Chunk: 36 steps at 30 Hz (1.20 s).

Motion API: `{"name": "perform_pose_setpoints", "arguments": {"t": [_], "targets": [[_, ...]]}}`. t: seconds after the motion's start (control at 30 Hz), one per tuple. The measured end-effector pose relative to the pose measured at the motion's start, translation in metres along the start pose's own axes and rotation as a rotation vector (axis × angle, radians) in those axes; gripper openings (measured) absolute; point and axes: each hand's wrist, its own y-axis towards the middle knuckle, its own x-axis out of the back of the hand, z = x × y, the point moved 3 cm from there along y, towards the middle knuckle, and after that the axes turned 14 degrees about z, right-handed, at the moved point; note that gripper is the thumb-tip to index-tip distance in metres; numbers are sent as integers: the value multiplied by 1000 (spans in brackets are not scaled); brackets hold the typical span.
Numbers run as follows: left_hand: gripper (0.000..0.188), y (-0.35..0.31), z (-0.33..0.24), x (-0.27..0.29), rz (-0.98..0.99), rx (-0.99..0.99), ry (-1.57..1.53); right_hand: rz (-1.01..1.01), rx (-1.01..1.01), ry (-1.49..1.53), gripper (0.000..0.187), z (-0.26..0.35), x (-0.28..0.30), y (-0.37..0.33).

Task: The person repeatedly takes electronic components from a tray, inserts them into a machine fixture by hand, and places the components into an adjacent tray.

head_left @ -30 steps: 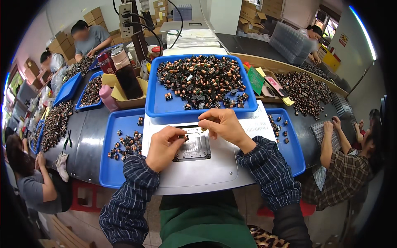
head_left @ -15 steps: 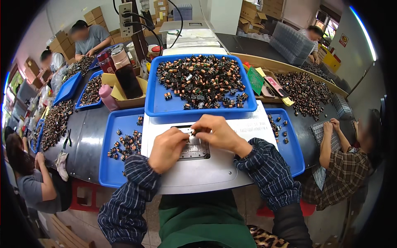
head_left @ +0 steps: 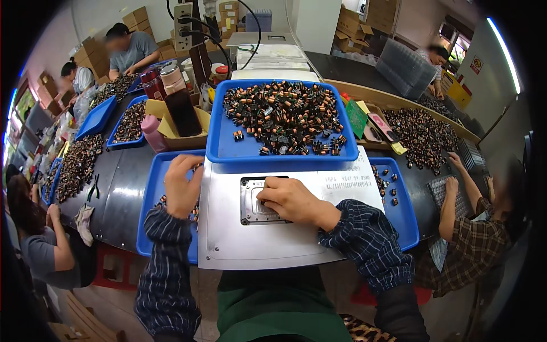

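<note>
My right hand [head_left: 296, 199] is over the recessed metal fixture [head_left: 249, 210] in the silver plate [head_left: 228, 242], thumb and fingertips pinched together low over its middle. A small dark part shows partly at those fingertips; the fingers hide the rest. My left hand [head_left: 181, 185] is above the left blue tray [head_left: 149, 231], its fingers bent together beside a small coil part at the tray's far right corner. What those fingers hold, if anything, is hidden. Beyond the plate, a big blue tray [head_left: 228, 152] carries a heap of small copper-wound coils [head_left: 285, 114] with black bodies.
Right of the plate is another blue tray [head_left: 403, 228] with a few coils. A pink bottle [head_left: 152, 134], a phone [head_left: 183, 113] and a cardboard box [head_left: 196, 139] stand at the left. Pliers [head_left: 94, 188] lie farther left. Other people work around the table beside coil piles [head_left: 419, 137].
My left hand has left the fixture and moved left over the left tray. My right hand stays at the fixture, slightly lower. The view has shifted a little.
</note>
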Motion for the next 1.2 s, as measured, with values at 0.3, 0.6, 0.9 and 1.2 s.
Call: {"name": "perform_pose_setpoints", "arguments": {"t": [0.3,0.6,0.9,1.2], "targets": [[14,80,-1,-67,138,13,424,-683,-157,1414,17,-79,76,-47],[14,69,-9,-64,99,15,-122,-442,-797,-171,18,-111,91,-69],[15,6,-60,-45,274,-12,-414,-279,-905,-334,21,-119,84,-63],[11,-9,-80,-63,499,-207,-156,-673,-601,202,19,-130,89,-81]]}}
